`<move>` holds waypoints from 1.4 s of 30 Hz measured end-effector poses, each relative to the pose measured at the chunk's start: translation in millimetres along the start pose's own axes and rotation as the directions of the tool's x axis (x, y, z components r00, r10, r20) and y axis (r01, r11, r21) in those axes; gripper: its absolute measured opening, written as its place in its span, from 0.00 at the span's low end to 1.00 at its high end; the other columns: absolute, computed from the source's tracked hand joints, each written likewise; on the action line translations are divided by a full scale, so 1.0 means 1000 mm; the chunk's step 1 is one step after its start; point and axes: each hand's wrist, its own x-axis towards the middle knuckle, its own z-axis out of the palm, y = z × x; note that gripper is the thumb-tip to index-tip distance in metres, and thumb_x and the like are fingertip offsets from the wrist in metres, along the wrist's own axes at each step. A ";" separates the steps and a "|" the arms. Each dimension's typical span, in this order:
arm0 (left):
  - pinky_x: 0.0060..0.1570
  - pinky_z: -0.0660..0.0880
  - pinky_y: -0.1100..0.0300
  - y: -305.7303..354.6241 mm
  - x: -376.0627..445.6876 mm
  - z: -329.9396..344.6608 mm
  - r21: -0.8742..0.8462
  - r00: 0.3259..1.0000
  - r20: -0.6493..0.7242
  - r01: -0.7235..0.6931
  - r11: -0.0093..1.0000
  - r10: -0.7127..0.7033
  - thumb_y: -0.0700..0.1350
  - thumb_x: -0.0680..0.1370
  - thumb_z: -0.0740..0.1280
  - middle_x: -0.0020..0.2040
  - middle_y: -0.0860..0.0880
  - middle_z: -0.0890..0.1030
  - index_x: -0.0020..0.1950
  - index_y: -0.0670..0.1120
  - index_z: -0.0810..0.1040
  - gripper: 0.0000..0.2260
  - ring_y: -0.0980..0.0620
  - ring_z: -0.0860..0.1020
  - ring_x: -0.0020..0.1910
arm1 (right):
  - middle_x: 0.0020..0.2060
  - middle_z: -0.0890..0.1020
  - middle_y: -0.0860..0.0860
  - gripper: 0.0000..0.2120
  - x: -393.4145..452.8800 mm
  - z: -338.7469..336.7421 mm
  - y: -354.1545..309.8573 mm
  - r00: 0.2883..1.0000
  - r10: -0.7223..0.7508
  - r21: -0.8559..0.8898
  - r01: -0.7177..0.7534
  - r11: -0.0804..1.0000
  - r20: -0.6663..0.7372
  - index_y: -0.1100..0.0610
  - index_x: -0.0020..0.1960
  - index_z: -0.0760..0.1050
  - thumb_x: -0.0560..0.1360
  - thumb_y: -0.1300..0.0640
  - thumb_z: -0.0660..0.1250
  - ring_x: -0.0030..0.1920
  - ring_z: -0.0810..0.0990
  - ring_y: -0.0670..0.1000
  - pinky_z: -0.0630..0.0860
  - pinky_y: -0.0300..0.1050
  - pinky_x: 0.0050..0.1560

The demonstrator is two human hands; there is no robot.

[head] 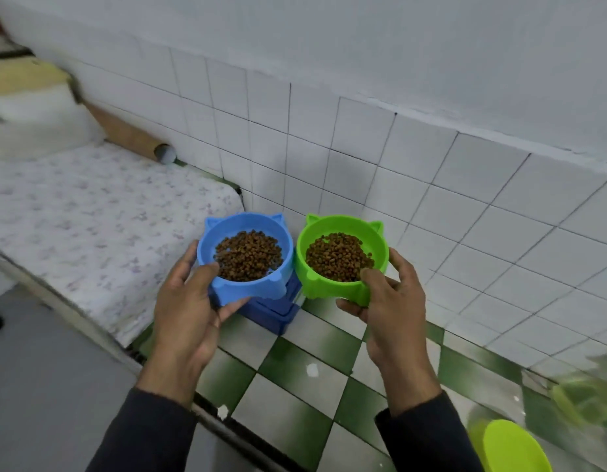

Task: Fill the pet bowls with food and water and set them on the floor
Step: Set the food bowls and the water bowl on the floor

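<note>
Above the blue stand (271,315), the left hand (186,301) grips the blue bowl (244,257), the right hand (390,301) the green bowl (339,257); lowering level should keep kibble (247,255) in.

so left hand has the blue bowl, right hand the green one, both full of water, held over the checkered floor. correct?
Not quite: both hold brown dry kibble, not water. The head view shows the left hand holding the blue bowl and the right hand holding the green bowl, kibble piled inside each, over the green-and-white checkered floor.
</note>
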 end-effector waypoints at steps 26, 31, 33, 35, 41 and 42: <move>0.50 0.83 0.43 0.216 0.058 -0.326 0.007 0.866 -0.429 -0.279 0.960 0.255 0.39 0.82 0.65 0.61 0.50 0.85 0.69 0.57 0.79 0.19 0.46 0.85 0.57 | 0.52 0.82 0.57 0.21 -0.115 0.392 0.106 0.857 0.112 -0.087 -0.078 0.993 0.503 0.47 0.67 0.75 0.77 0.63 0.68 0.42 0.87 0.53 0.84 0.52 0.36; 0.49 0.84 0.44 0.238 0.065 -0.378 0.012 0.808 -0.519 -0.320 0.947 0.279 0.39 0.82 0.65 0.60 0.50 0.85 0.68 0.59 0.80 0.19 0.45 0.85 0.57 | 0.53 0.81 0.58 0.23 -0.134 0.457 0.131 0.804 0.160 -0.119 -0.112 0.987 0.573 0.48 0.69 0.74 0.76 0.64 0.68 0.46 0.86 0.57 0.84 0.53 0.36; 0.46 0.84 0.46 0.248 0.068 -0.399 0.009 0.780 -0.557 -0.337 0.941 0.285 0.39 0.82 0.65 0.61 0.50 0.85 0.66 0.60 0.81 0.19 0.45 0.85 0.56 | 0.53 0.82 0.58 0.24 -0.142 0.484 0.142 0.776 0.179 -0.132 -0.123 0.983 0.605 0.48 0.68 0.74 0.76 0.65 0.68 0.47 0.86 0.55 0.84 0.55 0.37; 0.45 0.83 0.47 0.259 0.073 -0.420 0.020 0.749 -0.594 -0.351 0.936 0.293 0.39 0.82 0.64 0.61 0.50 0.85 0.65 0.60 0.82 0.19 0.45 0.85 0.55 | 0.52 0.82 0.58 0.24 -0.150 0.512 0.152 0.745 0.200 -0.158 -0.128 0.979 0.637 0.48 0.68 0.74 0.75 0.65 0.68 0.46 0.86 0.54 0.84 0.56 0.37; 0.39 0.82 0.52 0.292 0.101 -0.477 0.026 0.638 -0.706 -0.409 0.912 0.306 0.39 0.81 0.66 0.55 0.51 0.87 0.68 0.59 0.80 0.19 0.47 0.87 0.49 | 0.53 0.82 0.58 0.23 -0.165 0.607 0.179 0.656 0.273 -0.217 -0.167 0.962 0.704 0.48 0.68 0.74 0.76 0.66 0.68 0.48 0.86 0.57 0.83 0.53 0.36; 0.39 0.82 0.51 0.299 0.108 -0.486 0.032 0.619 -0.722 -0.415 0.909 0.308 0.39 0.81 0.66 0.55 0.51 0.87 0.69 0.58 0.79 0.20 0.46 0.87 0.49 | 0.54 0.82 0.58 0.23 -0.167 0.625 0.184 0.641 0.279 -0.225 -0.167 0.960 0.715 0.48 0.67 0.74 0.76 0.66 0.67 0.49 0.86 0.58 0.83 0.52 0.36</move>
